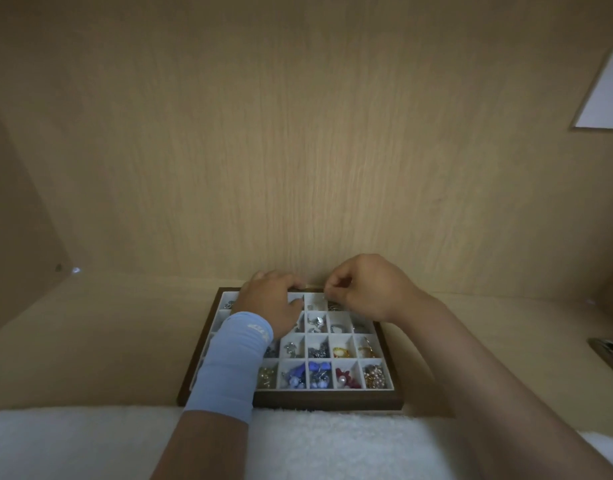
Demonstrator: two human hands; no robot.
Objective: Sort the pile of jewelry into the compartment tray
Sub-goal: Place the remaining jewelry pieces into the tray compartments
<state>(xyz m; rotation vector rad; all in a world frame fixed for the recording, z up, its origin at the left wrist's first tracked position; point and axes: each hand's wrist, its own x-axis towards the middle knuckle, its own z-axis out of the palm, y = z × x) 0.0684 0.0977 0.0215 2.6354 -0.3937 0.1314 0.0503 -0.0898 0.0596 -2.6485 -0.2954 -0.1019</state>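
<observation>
The tray (327, 403) sits on the tabletop (107, 341), its far rim against the wall (298, 150) and its near rim touching a white towel (90, 441). The jewelry (319, 351) lies spread among the compartments; no loose pile shows, unless the hands hide it.

Both hands work over the far row. The left hand (268, 299) lies across the far-left cells with its fingers bent at the far rim. The right hand (364, 289) has thumb and fingertips drawn together above a cell right of centre. It looks like a pinch on a small piece, but that piece is too small to make out, and I cannot tell whether the left hand holds anything.

The main risk is a small piece slipping from that pinch. It could land in the wrong cell among similar silver items, or drop between the far rim and the wall. The left forearm and its blue sleeve (232, 362) cross the left columns. Dragging them back could snag a chain or hook and pull pieces out of their cells. The left hand's weight on the far side could also shift the tray. The near cells with blue beads (300, 372) and red pieces (346, 377) are full, so a jolt may spill them over the dividers.
</observation>
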